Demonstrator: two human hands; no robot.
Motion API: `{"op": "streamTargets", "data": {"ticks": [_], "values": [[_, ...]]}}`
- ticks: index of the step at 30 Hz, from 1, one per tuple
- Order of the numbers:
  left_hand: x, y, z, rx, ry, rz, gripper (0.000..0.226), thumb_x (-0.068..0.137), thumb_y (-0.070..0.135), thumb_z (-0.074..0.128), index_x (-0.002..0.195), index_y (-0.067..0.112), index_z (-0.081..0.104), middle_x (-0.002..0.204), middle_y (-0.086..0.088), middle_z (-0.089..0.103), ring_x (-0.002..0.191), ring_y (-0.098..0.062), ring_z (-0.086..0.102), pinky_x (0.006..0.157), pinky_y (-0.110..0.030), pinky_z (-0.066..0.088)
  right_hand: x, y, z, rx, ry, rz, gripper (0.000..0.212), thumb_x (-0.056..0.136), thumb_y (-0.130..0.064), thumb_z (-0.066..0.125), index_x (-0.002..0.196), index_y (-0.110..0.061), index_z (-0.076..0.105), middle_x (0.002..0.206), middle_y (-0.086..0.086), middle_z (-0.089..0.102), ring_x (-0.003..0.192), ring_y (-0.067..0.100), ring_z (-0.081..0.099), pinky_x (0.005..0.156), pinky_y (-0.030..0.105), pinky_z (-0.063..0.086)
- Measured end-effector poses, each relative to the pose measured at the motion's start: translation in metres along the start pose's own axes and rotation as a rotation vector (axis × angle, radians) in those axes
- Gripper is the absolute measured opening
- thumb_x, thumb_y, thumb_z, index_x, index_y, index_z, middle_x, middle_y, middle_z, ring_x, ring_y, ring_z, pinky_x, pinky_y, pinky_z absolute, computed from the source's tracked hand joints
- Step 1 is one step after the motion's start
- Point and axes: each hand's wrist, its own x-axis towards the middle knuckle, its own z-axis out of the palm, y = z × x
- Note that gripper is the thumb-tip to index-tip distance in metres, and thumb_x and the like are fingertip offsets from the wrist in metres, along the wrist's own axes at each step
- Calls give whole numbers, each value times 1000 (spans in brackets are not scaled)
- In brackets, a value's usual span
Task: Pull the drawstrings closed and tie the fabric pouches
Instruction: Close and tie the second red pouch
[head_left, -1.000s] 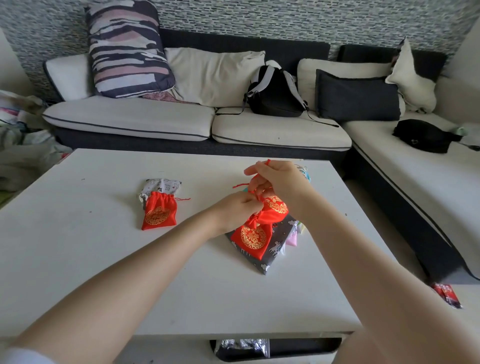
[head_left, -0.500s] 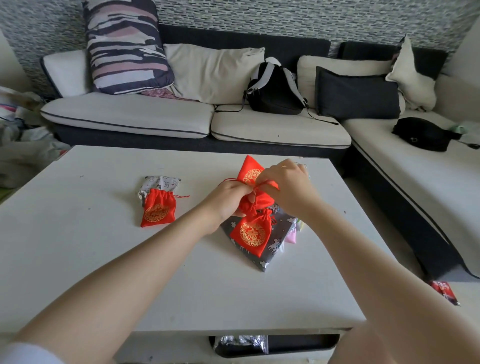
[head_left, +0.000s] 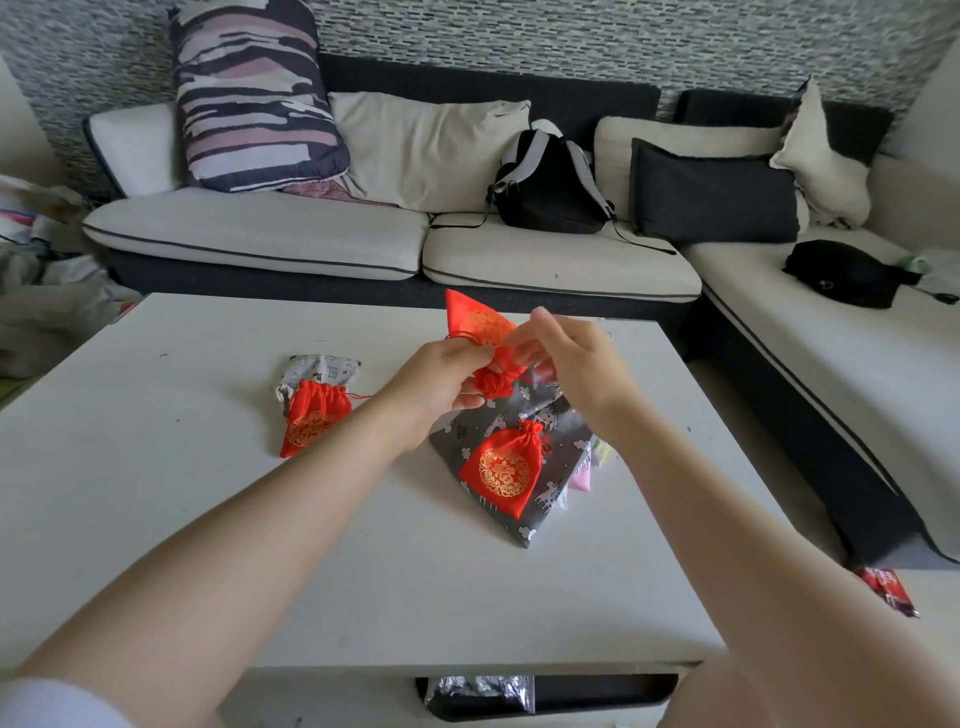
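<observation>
At frame centre, above the white table (head_left: 156, 519), you held a red pouch (head_left: 480, 322) aloft, its gathered mouth pointing down. Your left hand (head_left: 441, 384) pinched the bunched neck; your right hand (head_left: 576, 364) had curled fingers at the drawstring (head_left: 462, 338), though that grip was blurred. The satin looked light, limp and slippery; take it by the cord ends.

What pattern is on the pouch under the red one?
Grey pouch with white cartoon animals and clouds; head view.
</observation>
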Motion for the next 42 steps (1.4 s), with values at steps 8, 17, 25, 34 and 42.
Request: {"op": "streamTargets", "data": {"ticks": [8, 17, 25, 34, 42], "values": [[0, 2, -3, -2, 5, 34, 15, 91, 22, 54, 79, 18, 63, 79, -2, 66, 74, -14, 61, 70, -25, 49, -2, 3, 6, -161, 40, -24, 11, 81, -7, 61, 82, -15, 69, 61, -14, 57, 53, -2, 54, 65, 30, 52], [-1, 1, -5, 6, -11, 34, 19, 89, 19, 56, 71, 22, 63, 71, 3, 66, 72, -15, 62, 67, -24, 49, -2, -2, 5, -215, -93, 11, 23, 80, -14, 67, 65, -27, 55, 60, -8, 58, 54, 10, 53, 69, 39, 52], [0, 0, -7, -59, 1, 6, 15, 87, 20, 59, 73, 21, 64, 72, 3, 69, 72, -12, 64, 70, -26, 48, -1, 5, 7, -220, 38, 16, 16, 81, -17, 66, 68, -21, 57, 57, -10, 55, 51, 3, 48, 54, 16, 40], [-4, 2, -7, -70, -19, -15, 9, 86, 21, 61, 79, 20, 66, 73, 4, 71, 74, -11, 66, 78, -29, 47, -3, -6, 1, -210, -50, 6, 19, 86, -20, 57, 71, -14, 66, 62, 3, 63, 50, 13, 55, 55, 30, 48], [-6, 6, -8, -22, 3, 19, 13, 87, 18, 61, 75, 21, 65, 75, 2, 68, 76, -13, 62, 72, -25, 47, -2, 3, 6, -186, 23, -21, 12, 80, -10, 66, 89, -14, 72, 64, -19, 59, 51, -3, 57, 58, 13, 47]]}}
